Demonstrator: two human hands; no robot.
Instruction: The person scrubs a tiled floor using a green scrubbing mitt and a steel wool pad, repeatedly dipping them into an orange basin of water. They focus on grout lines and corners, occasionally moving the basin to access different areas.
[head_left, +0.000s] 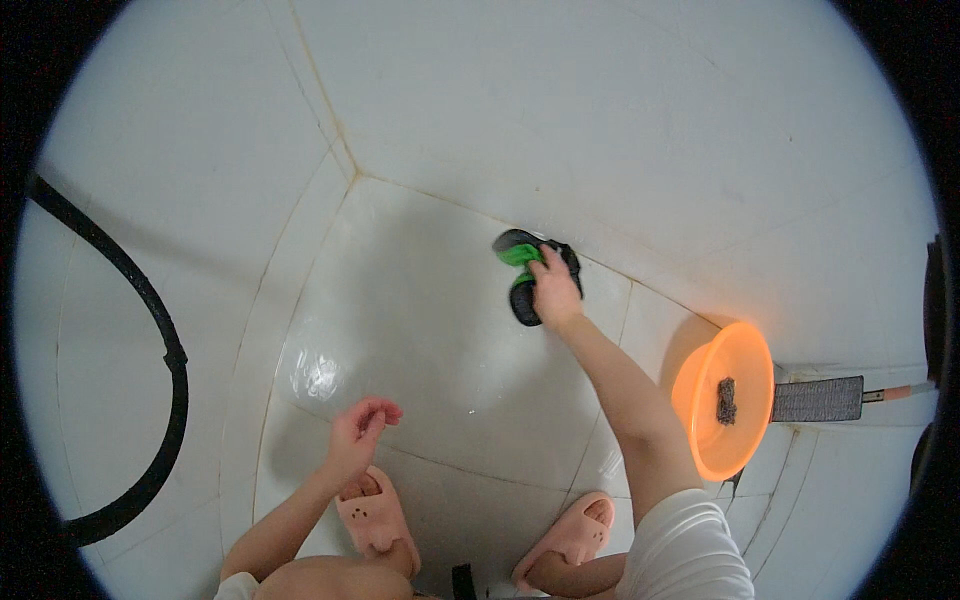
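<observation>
My right hand (556, 292) grips a crumpled black-and-green item (525, 304), which looks soft. It lies on the wet, pale tiled floor (420, 322), close against the joint where floor meets wall. My fingers cover part of it, so its exact kind is hard to tell. My left hand (361, 435) is held above the floor in front of my left foot. Its fingers are loosely curled in against the thumb, with nothing visible in them.
To the right stands an orange plastic basin (739, 450) with a dark grey bundled scrubber or rag (726, 401) in it. Beyond it is a grey flat pad on a handle (817, 400). A thick black hose (178, 360) curves along the left. Pink slippers (379, 517) are on my feet.
</observation>
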